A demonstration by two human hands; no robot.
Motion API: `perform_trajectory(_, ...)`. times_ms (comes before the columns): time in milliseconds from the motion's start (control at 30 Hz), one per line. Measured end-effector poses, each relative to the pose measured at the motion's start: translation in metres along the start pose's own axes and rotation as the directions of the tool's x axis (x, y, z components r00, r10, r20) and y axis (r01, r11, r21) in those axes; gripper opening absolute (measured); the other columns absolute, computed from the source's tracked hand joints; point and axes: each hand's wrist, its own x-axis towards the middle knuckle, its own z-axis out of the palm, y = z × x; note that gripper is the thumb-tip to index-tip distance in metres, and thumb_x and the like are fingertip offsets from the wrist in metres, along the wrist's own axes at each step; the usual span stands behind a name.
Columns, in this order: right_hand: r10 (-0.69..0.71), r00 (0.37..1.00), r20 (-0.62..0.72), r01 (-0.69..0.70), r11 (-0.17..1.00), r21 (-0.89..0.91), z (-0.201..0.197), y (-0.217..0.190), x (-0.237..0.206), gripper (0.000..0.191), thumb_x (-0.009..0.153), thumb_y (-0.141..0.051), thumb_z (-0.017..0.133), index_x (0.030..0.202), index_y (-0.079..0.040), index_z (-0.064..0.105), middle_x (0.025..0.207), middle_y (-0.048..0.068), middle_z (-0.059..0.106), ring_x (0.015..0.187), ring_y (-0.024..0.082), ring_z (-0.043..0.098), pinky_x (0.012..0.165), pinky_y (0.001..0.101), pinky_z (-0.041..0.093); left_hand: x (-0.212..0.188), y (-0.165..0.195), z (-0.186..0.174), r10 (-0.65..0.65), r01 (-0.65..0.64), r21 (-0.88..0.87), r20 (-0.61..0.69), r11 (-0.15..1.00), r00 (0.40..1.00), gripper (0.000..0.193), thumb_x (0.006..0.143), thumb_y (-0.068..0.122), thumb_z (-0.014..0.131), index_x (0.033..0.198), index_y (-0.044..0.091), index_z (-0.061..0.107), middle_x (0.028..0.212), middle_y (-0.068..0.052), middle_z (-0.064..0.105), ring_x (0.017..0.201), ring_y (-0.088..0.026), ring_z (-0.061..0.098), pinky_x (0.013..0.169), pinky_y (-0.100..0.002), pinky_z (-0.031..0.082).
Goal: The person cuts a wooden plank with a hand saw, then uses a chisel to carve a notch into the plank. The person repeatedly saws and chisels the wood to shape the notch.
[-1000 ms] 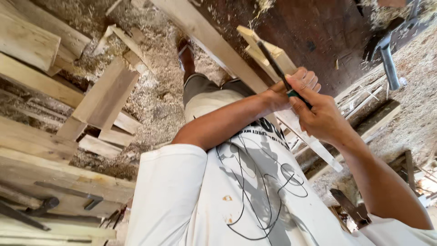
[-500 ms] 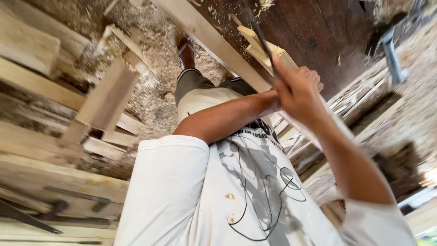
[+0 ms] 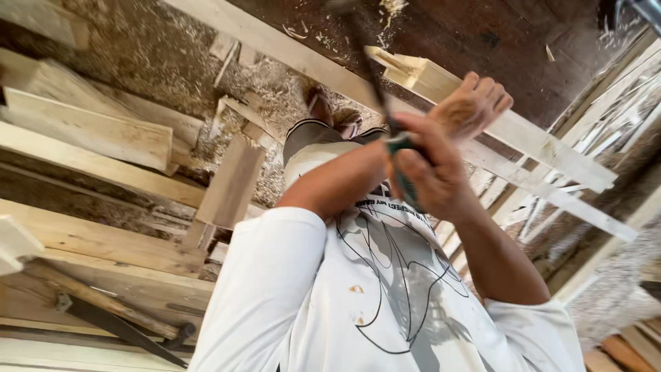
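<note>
You hold a slim tool with a green handle (image 3: 401, 165), its dark blade blurred and rising up and away from you. Your pale wooden batten (image 3: 441, 83), notched at its near end, runs slantwise above the dark floor.

Stacked planks (image 3: 89, 138) lie on sawdust (image 3: 158, 55), an adze-like tool (image 3: 110, 313) across the boards (image 3: 103, 241).

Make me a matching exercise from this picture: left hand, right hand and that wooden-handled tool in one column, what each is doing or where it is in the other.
1. left hand
2. right hand
3. wooden-handled tool

A. lies on the planks, lower left
B. holds the pale wooden strip
C. grips the green-handled tool

Pairs: 1-B, 2-C, 3-A
</note>
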Motion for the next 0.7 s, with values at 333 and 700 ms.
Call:
perform_trajectory(333, -0.046, 0.609, -0.792, 0.177, 0.981, 0.079, 0.002, 0.039, -0.188, 0.033, 0.116, -0.023, 0.065, 0.136, -0.008, 0.044, 0.083, 0.012, 0.062, 0.055, 0.019, 0.059, 0.048, 0.0321, 0.051, -0.042, -0.093, -0.026, 0.069, 0.008, -0.28, 0.261, 0.96, 0.963, 0.064, 0.077, 0.053, 0.088, 0.11, 0.004, 0.063, 0.085, -0.014, 0.07, 0.074, -0.027, 0.069, 0.065, -0.044, 0.057)
perform_trajectory(700, 0.202, 0.045, -0.978, 0.618, 0.764, 0.186, 0.089, 0.098, -0.165, 0.04, 0.11, -0.031, 0.047, 0.14, -0.005, 0.047, 0.094, 0.014, 0.059, 0.059, 0.025, 0.06, 0.045, 0.0378, 0.051, -0.033, -0.087, -0.039, 0.129, 0.043, -0.269, 0.59, 0.962, 0.797, 0.056, 0.087, 0.052, 0.081, 0.109, 0.005, 0.058, 0.084, -0.019, 0.073, 0.074, -0.03, 0.071, 0.069, -0.044, 0.056)
